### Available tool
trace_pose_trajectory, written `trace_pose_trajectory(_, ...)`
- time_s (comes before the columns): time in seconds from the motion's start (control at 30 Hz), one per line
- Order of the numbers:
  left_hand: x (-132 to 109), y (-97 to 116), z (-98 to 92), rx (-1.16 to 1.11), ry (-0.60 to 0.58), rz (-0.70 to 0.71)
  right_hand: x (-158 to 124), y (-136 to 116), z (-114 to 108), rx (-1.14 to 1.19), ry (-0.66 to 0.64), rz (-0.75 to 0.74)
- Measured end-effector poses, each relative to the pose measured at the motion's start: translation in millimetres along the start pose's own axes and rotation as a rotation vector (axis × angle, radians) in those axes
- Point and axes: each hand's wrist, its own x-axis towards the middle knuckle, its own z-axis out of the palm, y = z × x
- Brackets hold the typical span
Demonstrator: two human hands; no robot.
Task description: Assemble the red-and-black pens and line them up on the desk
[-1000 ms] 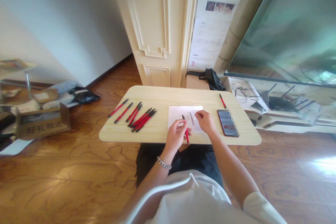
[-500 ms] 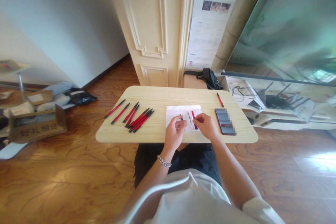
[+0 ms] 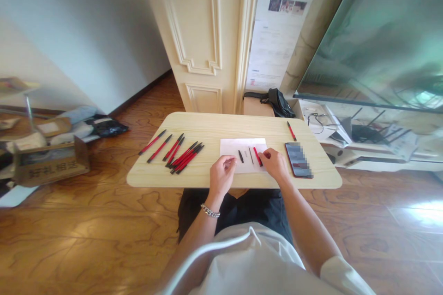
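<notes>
A white sheet of paper [image 3: 242, 145] lies on the light wooden table [image 3: 207, 129] in front of me. On it rest a short black pen piece [image 3: 241, 156], a thin refill [image 3: 251, 155] and a red pen barrel [image 3: 257, 156]. My right hand [image 3: 276, 164] rests on the sheet with its fingertips on the red barrel's near end. My left hand [image 3: 221, 176] hovers at the sheet's left edge, fingers loosely curled with nothing visible in them, just left of the black piece.
Several red and black pens [image 3: 180, 152] lie in a row on the table's left. A single red pen [image 3: 291, 131] and a phone [image 3: 298, 160] lie to the right. A cardboard box [image 3: 48, 161] and clutter sit on the floor left; a black bag [image 3: 277, 101] lies behind the table.
The red barrel went from my left hand to the sheet's right side under my right hand. My left hand set down the black piece and drew back to the left.
</notes>
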Motion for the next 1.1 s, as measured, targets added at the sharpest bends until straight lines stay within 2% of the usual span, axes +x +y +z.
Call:
trace_pose_trajectory(0.1, 7, -4, -7.8, 0.039, 0.066, 0.035, -5, 9, -2, 0.071, 0.105, 0.033)
trace_pose_trajectory(0.27, 16, -17, -19.3, 0.089, 0.179, 0.048, -10, 20, 1, 0.225, 0.202, 0.104)
trace_pose_trajectory(0.4, 17, -24, -24.0, 0.107, 0.187, 0.054, -10, 21, 2, 0.271, 0.225, 0.149)
trace_pose_trajectory(0.57, 17, -26, -25.6, 0.122, 0.179, 0.065, -10, 22, 1, 0.262, 0.215, 0.135)
trace_pose_trajectory(0.7, 17, -29, -25.2, 0.166, 0.170, 0.080, -6, 19, 0, 0.120, 0.115, 0.082)
trace_pose_trajectory(0.83, 18, -30, -25.0, 0.206, 0.179, 0.091, 14, 6, 3, -0.075, -0.006, -0.016)
trace_pose_trajectory(0.97, 17, -29, -24.9, 0.224, 0.184, 0.098, 37, -6, 12, -0.224, -0.145, -0.027)
trace_pose_trajectory(1.1, 17, -28, -24.2, 0.232, 0.181, 0.107, 48, -12, 16, -0.315, -0.239, -0.017)
